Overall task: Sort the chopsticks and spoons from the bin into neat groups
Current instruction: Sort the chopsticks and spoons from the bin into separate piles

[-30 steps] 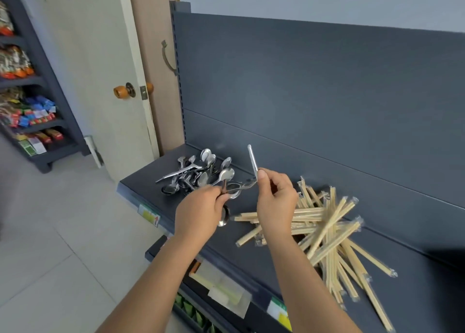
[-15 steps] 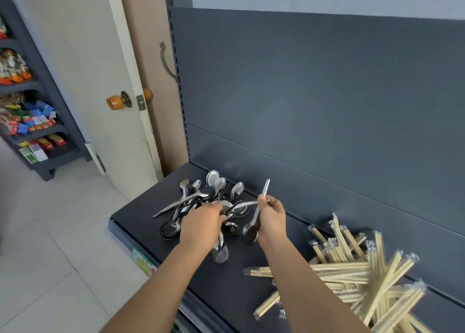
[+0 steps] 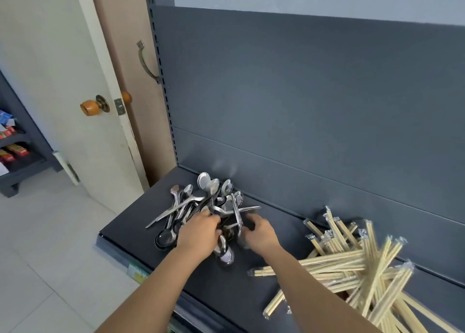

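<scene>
spoons point(image 3: 210, 187) under left hand point(image 3: 198, 234)

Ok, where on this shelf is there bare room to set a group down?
Bare: front-left corner of the shelf, beside the spoons; the strip between spoons and chopsticks by the back panel. Crowded: right end, under chopsticks.

Up and left of the left grip point(image 3: 198, 232), a cream door point(image 3: 50, 81) with an orange knob point(image 3: 88, 107); behind the grip, a grey back panel point(image 3: 302, 93); left, tiled floor point(image 3: 37, 257).
</scene>
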Tool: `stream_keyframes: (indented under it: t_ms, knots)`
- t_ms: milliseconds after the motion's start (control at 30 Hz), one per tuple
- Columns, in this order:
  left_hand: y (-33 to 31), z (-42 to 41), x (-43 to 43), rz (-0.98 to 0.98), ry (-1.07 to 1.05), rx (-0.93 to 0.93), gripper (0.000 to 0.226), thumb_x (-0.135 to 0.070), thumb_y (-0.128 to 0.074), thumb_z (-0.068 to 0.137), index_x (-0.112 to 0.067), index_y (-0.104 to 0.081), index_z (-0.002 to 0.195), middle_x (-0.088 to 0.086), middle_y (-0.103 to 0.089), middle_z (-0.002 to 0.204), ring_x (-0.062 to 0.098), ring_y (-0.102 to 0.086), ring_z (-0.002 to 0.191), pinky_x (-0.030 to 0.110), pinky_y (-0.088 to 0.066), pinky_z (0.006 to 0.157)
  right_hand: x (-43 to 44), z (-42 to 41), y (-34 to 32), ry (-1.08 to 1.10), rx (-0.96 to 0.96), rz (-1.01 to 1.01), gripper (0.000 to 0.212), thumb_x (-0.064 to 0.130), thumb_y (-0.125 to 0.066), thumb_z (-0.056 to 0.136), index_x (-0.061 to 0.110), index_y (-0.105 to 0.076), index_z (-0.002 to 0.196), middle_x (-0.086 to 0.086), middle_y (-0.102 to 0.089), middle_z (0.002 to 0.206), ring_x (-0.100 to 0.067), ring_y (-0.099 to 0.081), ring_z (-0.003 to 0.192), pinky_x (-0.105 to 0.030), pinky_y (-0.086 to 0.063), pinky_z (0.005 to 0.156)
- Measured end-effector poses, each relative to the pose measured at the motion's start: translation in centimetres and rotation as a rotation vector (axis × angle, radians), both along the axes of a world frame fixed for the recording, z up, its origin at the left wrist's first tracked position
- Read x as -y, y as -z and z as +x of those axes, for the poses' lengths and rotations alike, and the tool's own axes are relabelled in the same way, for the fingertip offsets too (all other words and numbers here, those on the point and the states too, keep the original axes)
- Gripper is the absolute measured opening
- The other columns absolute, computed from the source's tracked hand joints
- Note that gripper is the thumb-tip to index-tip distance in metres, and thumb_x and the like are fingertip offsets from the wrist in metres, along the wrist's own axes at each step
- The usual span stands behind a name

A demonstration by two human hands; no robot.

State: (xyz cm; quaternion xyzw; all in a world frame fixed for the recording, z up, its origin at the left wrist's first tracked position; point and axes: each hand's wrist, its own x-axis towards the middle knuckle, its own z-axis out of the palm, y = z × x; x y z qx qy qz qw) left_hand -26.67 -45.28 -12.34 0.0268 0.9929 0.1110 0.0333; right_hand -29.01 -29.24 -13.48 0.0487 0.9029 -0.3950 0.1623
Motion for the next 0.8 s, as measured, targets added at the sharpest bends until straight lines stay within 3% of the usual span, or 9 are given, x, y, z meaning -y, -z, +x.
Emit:
stream_keyframes:
  t_ms: [167, 400, 633, 800]
  knots:
    - [-1.2, 1.2, 0.3, -0.053, 0.077, -0.014, 0.026, -0.036, -0.052, 0.096, -0.021, -0.059, 0.117, -0.002, -0.053, 0.118, 0.02, -0.048, 0.117, 0.038, -0.05, 0.086, -0.6, 2.2, -0.8, -0.089, -0.094, 0.275, 0.045, 0.034, -0.054, 0.095, 0.016, -0.048, 0.135, -0.011, -0.049, 0.134, -0.028, -0.043, 0.127, -0.032, -0.036, 0.105]
    - [-2.7, 3.9, -0.3, -0.107, 0.201, -0.068, 0.023, -0.032, -0.051, 0.095, -0.017, -0.061, 0.11, 0.001, -0.055, 0.116, 0.022, -0.049, 0.116, 0.038, -0.049, 0.087, -2.8, 7.3, -2.7, -0.105, -0.151, 0.473, 0.049, 0.03, -0.056, 0.093, 0.017, -0.044, 0.139, -0.01, -0.044, 0.136, -0.028, -0.037, 0.132, -0.036, -0.035, 0.108]
    - [-3.3, 6.7, -4.9, -0.194, 0.384, -0.134, 0.029, -0.034, -0.053, 0.095, -0.021, -0.059, 0.121, -0.001, -0.057, 0.123, 0.022, -0.05, 0.119, 0.036, -0.045, 0.089, -7.8, 13.9, -4.1, -0.011, -0.166, 0.61, 0.049, 0.033, -0.056, 0.092, 0.019, -0.045, 0.138, -0.008, -0.047, 0.137, -0.028, -0.043, 0.128, -0.038, -0.039, 0.105]
    - [-3.9, 8.8, -10.5, -0.25, 0.53, -0.208, 0.023, -0.03, -0.05, 0.095, -0.022, -0.061, 0.113, -0.001, -0.06, 0.115, 0.022, -0.052, 0.112, 0.036, -0.044, 0.088, -13.1, 18.7, -5.2, 0.107, -0.192, 0.668, 0.045, 0.032, -0.053, 0.092, 0.02, -0.049, 0.135, -0.007, -0.05, 0.134, -0.028, -0.044, 0.125, -0.037, -0.039, 0.102]
